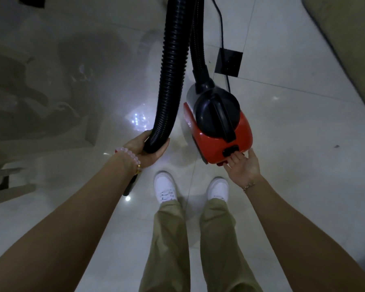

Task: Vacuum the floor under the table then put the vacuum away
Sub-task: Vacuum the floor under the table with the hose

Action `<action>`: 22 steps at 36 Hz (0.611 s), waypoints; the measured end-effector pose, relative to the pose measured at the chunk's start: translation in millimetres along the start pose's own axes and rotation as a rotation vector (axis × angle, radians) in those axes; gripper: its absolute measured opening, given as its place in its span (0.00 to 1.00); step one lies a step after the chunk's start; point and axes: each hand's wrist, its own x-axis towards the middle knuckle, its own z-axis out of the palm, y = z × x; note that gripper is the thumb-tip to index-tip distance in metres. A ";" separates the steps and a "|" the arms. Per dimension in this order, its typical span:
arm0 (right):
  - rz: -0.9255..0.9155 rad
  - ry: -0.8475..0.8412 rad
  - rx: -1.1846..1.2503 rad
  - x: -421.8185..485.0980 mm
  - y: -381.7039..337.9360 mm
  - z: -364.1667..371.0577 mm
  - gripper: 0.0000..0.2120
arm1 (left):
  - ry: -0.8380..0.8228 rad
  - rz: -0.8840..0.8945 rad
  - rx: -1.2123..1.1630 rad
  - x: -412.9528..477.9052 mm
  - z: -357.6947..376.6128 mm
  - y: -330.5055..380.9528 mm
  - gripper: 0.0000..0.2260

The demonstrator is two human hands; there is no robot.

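- The left hand (148,148) is closed around the black hose (171,70).
- The right hand (243,165) touches with bent fingers the black part at the rear of the red vacuum (219,131); gripping or only pressing, I cannot tell.
- The red vacuum stands on the tiled floor (293,144), just in front of the white shoes (164,188).

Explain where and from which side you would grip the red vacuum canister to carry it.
Grip the black carry handle on top of the canister, coming from above with fingers wrapped across it. It runs along the body's middle, so the load should hang balanced; the red shell is rounded and smooth.
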 end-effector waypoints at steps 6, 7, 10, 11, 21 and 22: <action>-0.008 -0.042 0.027 26.2 -0.1 2.6 0.23 | -0.088 0.028 -0.015 3.0 -9.0 -13.8 0.08; -0.006 -0.032 0.024 28.4 1.5 3.7 0.24 | -0.104 0.027 -0.019 4.6 -12.2 -15.5 0.08; 0.012 -0.009 -0.009 30.8 3.5 8.3 0.27 | -0.163 0.024 -0.021 11.3 -20.5 -21.7 0.10; 0.017 -0.013 -0.012 30.7 3.2 11.0 0.29 | -0.183 0.015 -0.029 12.3 -22.3 -24.5 0.10; 0.021 0.081 -0.221 16.4 -5.3 13.7 0.27 | -0.198 -0.018 -0.140 7.1 -37.9 -45.5 0.08; 0.026 0.100 -0.318 8.3 -5.2 13.1 0.25 | -0.192 -0.017 -0.152 3.6 -39.1 -47.2 0.08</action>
